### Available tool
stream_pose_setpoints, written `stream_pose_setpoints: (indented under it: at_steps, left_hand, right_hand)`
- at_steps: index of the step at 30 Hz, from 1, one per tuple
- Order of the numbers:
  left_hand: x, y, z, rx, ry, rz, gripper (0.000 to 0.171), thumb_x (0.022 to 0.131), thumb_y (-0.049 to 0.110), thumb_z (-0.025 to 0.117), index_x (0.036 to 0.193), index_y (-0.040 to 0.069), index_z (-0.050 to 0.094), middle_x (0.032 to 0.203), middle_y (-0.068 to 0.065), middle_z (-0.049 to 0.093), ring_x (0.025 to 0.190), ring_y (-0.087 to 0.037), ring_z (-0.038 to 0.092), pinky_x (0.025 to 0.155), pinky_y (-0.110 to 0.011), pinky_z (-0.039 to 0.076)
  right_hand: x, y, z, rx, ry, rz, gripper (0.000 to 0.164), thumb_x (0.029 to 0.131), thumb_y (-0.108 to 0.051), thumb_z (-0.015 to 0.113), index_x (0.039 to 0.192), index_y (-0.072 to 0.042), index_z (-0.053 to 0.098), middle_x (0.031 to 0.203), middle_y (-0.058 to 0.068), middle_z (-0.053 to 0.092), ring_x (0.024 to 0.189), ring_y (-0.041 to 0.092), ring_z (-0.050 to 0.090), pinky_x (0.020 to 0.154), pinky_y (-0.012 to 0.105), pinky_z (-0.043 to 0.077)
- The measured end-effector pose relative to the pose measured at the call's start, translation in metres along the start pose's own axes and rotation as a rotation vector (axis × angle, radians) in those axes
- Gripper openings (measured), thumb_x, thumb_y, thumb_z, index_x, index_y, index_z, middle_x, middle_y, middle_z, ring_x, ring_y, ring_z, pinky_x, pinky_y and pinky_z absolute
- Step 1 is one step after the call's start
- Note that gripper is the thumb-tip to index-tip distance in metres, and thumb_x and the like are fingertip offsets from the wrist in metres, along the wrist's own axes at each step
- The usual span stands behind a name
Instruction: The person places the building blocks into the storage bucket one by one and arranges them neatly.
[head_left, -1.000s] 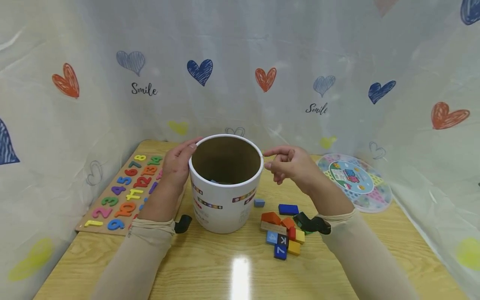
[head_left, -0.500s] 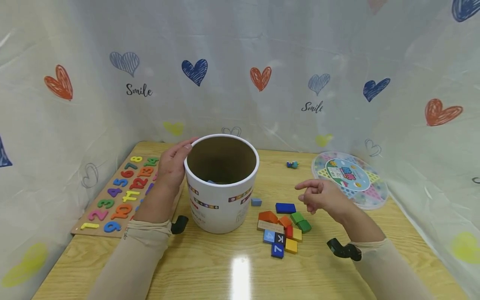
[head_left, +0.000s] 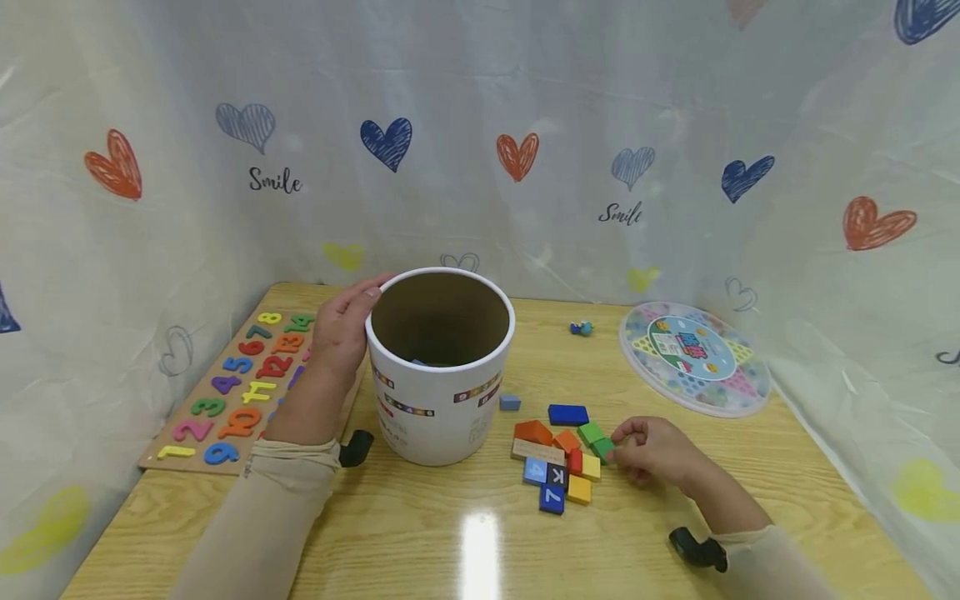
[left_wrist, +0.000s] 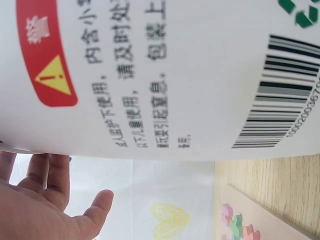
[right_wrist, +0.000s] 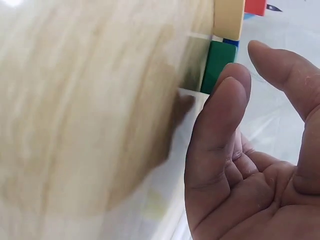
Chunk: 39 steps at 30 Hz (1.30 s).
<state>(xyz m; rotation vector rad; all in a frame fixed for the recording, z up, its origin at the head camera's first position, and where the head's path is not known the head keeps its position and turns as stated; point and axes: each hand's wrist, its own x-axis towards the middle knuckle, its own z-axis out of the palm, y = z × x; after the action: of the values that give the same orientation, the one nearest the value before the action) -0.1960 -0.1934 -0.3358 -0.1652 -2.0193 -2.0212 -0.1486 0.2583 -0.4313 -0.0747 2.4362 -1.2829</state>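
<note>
A white bucket point(head_left: 442, 417) with printed strips stands upright on the table, a little blue showing inside. My left hand point(head_left: 337, 333) holds it at the left rim; in the left wrist view its fingers point(left_wrist: 57, 180) meet the edge of the bucket wall point(left_wrist: 200, 100), and one finger stands free. To the right lies a group of small blocks. My right hand point(head_left: 652, 454) is at their right side, fingertips right by a dark green block point(head_left: 603, 451). In the right wrist view, a gap shows between thumb and forefinger near the green block point(right_wrist: 219, 62).
A lighter green block point(head_left: 590, 433), blue point(head_left: 567, 414), orange point(head_left: 533, 432), wooden point(head_left: 537, 451) and yellow blocks point(head_left: 580, 490) lie together. A number board point(head_left: 161, 457) is left, a round game board point(head_left: 637, 362) right, and a small blue-teal figure point(head_left: 581, 328) behind.
My right hand has moved from beside the bucket's right rim down and right to the green blocks, uncovering the small blue-teal figure. My left hand stays on the bucket.
</note>
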Motion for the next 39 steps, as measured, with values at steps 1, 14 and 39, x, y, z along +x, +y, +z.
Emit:
stream_pose_setpoints:
  at_steps: [1, 14, 39]
  left_hand:
    - [0.0, 0.0, 0.0, 0.0, 0.001, -0.001, 0.041, 0.097, 0.041, 0.048, 0.129, 0.017, 0.06, 0.129, -0.001, 0.058, 0.121, -0.019, 0.049, 0.102, -0.045, 0.039]
    - [0.001, 0.0, 0.0, 0.0, -0.012, -0.004, 0.042, 0.097, 0.043, 0.048, 0.129, 0.02, 0.06, 0.13, 0.0, 0.057, 0.122, -0.018, 0.048, 0.103, -0.045, 0.038]
    - [0.0, 0.0, 0.0, -0.014, -0.009, 0.019, 0.04, 0.098, 0.037, 0.047, 0.129, 0.015, 0.06, 0.131, -0.003, 0.057, 0.123, -0.02, 0.047, 0.102, -0.045, 0.037]
  right_hand:
    - [0.0, 0.001, 0.001, -0.002, -0.003, 0.0, 0.046, 0.078, -0.024, 0.077, 0.108, 0.001, 0.055, 0.062, 0.006, 0.055, 0.058, 0.024, 0.058, 0.054, 0.037, 0.053]
    - [0.002, -0.005, 0.011, -0.072, 0.053, -0.021, 0.04, 0.075, -0.025, 0.079, 0.1, -0.001, 0.058, 0.065, 0.008, 0.057, 0.056, 0.022, 0.057, 0.052, 0.035, 0.053]
    - [-0.007, -0.05, -0.002, -0.04, 0.095, -0.094, 0.037, 0.08, -0.021, 0.074, 0.105, 0.001, 0.058, 0.067, 0.013, 0.059, 0.058, 0.031, 0.062, 0.055, 0.038, 0.055]
